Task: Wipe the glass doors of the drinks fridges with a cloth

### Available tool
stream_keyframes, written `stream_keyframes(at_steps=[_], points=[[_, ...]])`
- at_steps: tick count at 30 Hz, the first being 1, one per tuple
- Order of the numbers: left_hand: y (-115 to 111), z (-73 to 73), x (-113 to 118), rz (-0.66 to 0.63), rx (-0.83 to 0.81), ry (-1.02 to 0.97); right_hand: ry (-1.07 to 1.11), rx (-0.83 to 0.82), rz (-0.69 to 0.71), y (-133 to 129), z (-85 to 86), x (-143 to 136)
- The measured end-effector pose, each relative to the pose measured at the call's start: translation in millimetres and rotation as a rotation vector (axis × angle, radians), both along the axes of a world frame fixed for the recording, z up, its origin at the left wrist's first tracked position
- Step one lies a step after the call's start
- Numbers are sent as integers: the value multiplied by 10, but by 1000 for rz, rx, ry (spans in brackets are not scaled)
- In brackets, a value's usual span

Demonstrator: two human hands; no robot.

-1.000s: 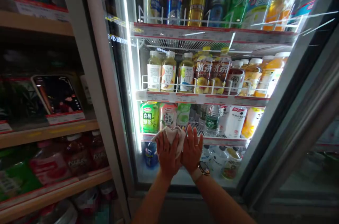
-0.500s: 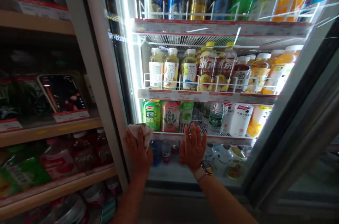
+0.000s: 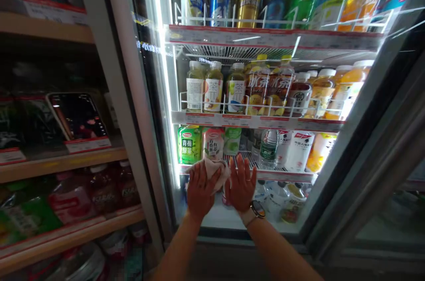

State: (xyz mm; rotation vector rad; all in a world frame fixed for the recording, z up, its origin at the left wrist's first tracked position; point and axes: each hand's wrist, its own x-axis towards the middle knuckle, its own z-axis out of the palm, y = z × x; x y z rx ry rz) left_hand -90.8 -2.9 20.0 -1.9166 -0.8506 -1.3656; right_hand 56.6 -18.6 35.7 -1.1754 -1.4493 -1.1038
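A crumpled pale cloth (image 3: 219, 172) lies under my left hand (image 3: 200, 192), which presses it against the glass door (image 3: 229, 224) of a lit drinks fridge. My left fingers lie over the cloth, hiding part of it. Just to the right, my right hand (image 3: 241, 186) rests flat on the glass with its fingers spread and nothing in it. A watch (image 3: 257, 209) is on my right wrist. Behind the glass, near my hands, stand a green drink bottle (image 3: 190, 144), a reddish tea bottle (image 3: 213, 143) and a clear water bottle (image 3: 268, 147).
The door's dark right frame (image 3: 352, 139) slants beside the glass. A grey post (image 3: 116, 86) separates the fridge from wooden shelves (image 3: 76, 161) on the left, where a phone (image 3: 79, 115) leans and several bottles stand. Upper fridge racks hold cans and tea bottles (image 3: 237, 88).
My left hand has slid the cloth rightward across the glass, from the door's left edge to beside my right hand. My right hand has stayed nearly in place.
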Motion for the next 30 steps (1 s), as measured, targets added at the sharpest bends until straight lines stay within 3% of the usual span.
stream_keyframes(at_steps=[5,8,10,13,17,20,23,26,30], points=[[102,-17,-577,96,-64,-78,28,-9,-4,4,-11,-24],[129,-80,-669,133,-87,-187,35,17,6,-1,7,-41],[121,-125,-543,148,-107,-277,34,24,23,-8,23,-47],[74,-179,-156,142,-104,-395,25,15,34,-13,29,-48],[-15,-212,340,52,-63,-350,34,16,10,7,7,-38],[-50,-195,455,39,-60,-274,27,26,15,20,-1,-22],[-25,-151,318,19,-24,-161,9,21,24,12,5,-8],[47,-105,-6,28,-1,-86,7,5,20,-2,7,-6],[137,-91,-490,117,-16,-227,21,4,12,1,-13,-16]])
